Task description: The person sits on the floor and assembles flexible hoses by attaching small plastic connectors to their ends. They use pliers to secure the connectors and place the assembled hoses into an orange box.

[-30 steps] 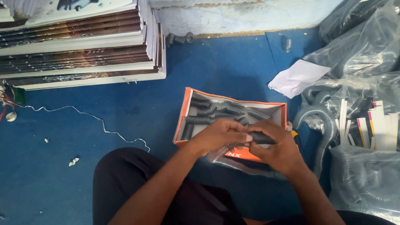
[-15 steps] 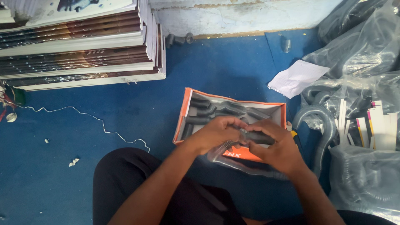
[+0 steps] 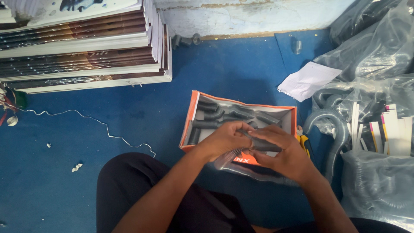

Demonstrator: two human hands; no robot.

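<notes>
The person sits on a blue floor (image 3: 241, 73) with both hands together over the near edge of an orange cardboard box (image 3: 188, 125). The left hand (image 3: 224, 140) and the right hand (image 3: 286, 153) are each closed on a short dark rubber tube (image 3: 264, 146), a smooth matte cylinder held roughly level between them, just above the box rim. A grey corrugated hose (image 3: 241, 166), ribbed and flexible, curves under the hands and across the person's lap.

The box has a pale grey inner lining and holds a loose pile of dark rubber tubes (image 3: 215, 116), short and cylindrical, some bent. A yellow-handled tool (image 3: 305, 141) lies just beside the box's right wall.

Compared with the frame half a second earlier, the hands remain at the same spot over the box and keep their grip; the finger positions differ only slightly.

To the right, clear plastic bags (image 3: 379, 56), glossy and wrinkled, hold coils of grey corrugated hose. A crumpled white paper sheet (image 3: 307, 80) lies near them. A stack of flat printed boards (image 3: 82, 47) stands at upper left, and a thin white cord (image 3: 95, 123) trails across the floor.
</notes>
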